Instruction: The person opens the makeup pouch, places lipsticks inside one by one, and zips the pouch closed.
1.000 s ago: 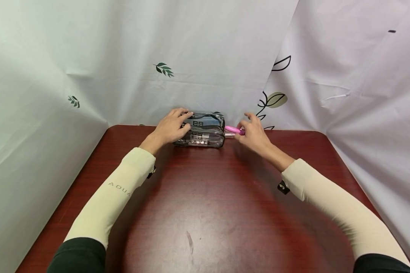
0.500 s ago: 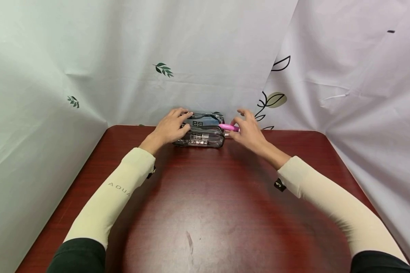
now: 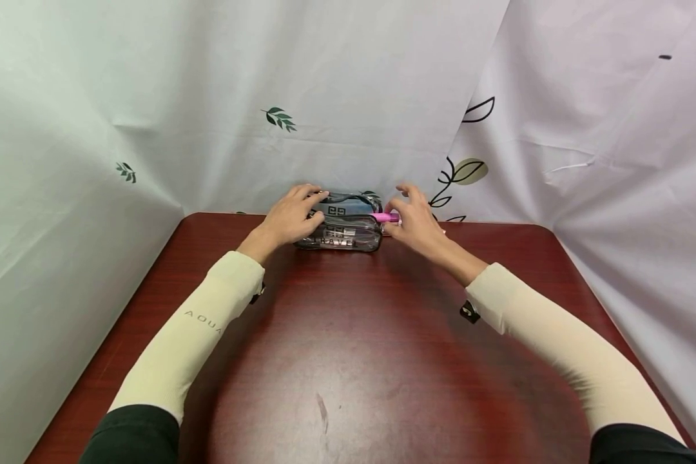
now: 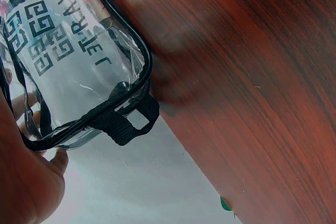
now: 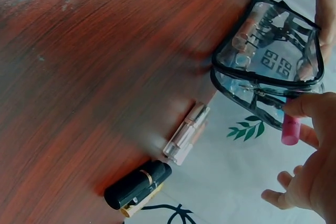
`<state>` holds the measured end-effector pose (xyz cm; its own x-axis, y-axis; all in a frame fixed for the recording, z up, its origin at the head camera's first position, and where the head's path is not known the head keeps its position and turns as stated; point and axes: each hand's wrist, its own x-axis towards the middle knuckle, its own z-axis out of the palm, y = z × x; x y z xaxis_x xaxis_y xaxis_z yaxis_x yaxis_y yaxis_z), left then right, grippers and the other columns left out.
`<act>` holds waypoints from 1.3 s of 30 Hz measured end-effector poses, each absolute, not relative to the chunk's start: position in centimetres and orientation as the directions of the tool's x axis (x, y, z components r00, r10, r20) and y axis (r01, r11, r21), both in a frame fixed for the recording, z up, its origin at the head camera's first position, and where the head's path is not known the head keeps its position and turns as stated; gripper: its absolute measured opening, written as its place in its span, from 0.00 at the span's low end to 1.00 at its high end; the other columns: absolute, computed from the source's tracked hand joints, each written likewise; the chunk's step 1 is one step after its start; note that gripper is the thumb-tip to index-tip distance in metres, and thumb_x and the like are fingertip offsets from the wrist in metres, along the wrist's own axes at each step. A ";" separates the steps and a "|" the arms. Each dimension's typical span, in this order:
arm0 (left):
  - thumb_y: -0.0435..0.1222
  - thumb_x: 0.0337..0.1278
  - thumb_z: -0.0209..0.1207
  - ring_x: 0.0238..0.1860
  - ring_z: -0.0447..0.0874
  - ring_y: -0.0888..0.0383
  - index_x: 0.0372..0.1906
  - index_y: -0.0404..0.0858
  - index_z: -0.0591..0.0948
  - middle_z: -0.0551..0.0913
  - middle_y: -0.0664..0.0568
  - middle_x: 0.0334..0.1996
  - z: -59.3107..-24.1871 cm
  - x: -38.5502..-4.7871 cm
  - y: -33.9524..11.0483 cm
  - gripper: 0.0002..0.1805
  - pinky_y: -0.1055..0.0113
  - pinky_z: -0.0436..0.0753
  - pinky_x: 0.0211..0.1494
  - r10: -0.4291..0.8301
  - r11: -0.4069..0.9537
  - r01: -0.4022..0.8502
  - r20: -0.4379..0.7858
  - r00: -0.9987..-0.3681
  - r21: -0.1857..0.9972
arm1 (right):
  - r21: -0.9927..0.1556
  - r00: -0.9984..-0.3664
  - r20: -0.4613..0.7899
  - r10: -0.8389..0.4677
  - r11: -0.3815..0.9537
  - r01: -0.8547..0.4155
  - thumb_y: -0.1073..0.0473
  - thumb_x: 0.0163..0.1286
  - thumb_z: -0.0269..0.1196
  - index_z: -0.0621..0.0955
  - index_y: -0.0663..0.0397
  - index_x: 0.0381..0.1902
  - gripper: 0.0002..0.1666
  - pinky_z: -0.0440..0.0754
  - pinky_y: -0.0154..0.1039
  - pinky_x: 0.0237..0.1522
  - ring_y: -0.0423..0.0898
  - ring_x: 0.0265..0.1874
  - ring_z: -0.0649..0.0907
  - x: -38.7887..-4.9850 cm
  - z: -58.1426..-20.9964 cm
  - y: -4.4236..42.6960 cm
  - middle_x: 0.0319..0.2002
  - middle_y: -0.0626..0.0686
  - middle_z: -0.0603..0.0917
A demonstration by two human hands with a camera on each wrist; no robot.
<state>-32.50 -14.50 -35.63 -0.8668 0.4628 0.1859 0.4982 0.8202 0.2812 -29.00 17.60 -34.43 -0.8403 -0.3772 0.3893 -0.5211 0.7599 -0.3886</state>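
Note:
A clear zip pouch with black piping and printed lettering stands at the table's far edge. My left hand grips its left end, with fingers showing through the clear plastic in the left wrist view. My right hand pinches a pink cosmetic tube between thumb and finger, its other fingers spread. The tube's far part lies inside the pouch's opening at the right end. A small clear-and-copper tube is visible within the pouch.
In the right wrist view, a clear tube, a black tube with a gold band, and a gold tube lie along the far edge of the dark red table. White patterned cloth hangs behind.
My right hand has moved left, carrying the pink tube from beside the pouch to partly inside it. My left hand and the pouch have stayed in place.

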 end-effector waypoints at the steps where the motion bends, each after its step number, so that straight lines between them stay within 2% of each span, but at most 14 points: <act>1: 0.47 0.80 0.43 0.91 0.55 0.40 0.90 0.45 0.67 0.64 0.42 0.88 -35.6 -32.5 -14.5 0.38 0.37 0.63 0.90 0.463 0.820 0.498 0.186 -0.867 0.282 | -0.390 -0.839 0.389 -0.381 0.757 -0.524 0.62 0.68 0.72 0.89 0.60 0.49 0.13 0.71 0.74 0.79 0.74 0.80 0.71 -29.1 -34.4 17.6 0.82 0.73 0.69; 12: 0.46 0.81 0.44 0.91 0.55 0.40 0.90 0.45 0.68 0.64 0.43 0.88 -35.6 -32.4 -14.5 0.37 0.38 0.62 0.91 0.459 0.822 0.494 0.186 -0.869 0.282 | -0.380 -0.818 0.389 -0.423 0.736 -0.561 0.64 0.73 0.70 0.89 0.59 0.52 0.12 0.73 0.76 0.77 0.74 0.81 0.71 -29.4 -34.7 17.1 0.82 0.74 0.68; 28: 0.47 0.81 0.43 0.92 0.54 0.40 0.90 0.45 0.67 0.64 0.43 0.89 -35.7 -32.4 -14.5 0.38 0.38 0.61 0.91 0.458 0.825 0.490 0.175 -0.871 0.279 | -0.367 -0.821 0.367 -0.437 0.743 -0.560 0.66 0.75 0.69 0.88 0.57 0.58 0.15 0.73 0.75 0.78 0.72 0.81 0.72 -29.0 -34.8 16.8 0.83 0.72 0.67; 39: 0.46 0.81 0.43 0.91 0.55 0.41 0.90 0.46 0.67 0.64 0.43 0.89 -35.7 -32.5 -14.4 0.37 0.38 0.61 0.92 0.455 0.824 0.490 0.184 -0.872 0.284 | -0.352 -0.831 0.358 -0.427 0.762 -0.543 0.66 0.77 0.70 0.86 0.56 0.61 0.17 0.80 0.74 0.73 0.71 0.80 0.73 -28.8 -34.8 16.9 0.84 0.71 0.66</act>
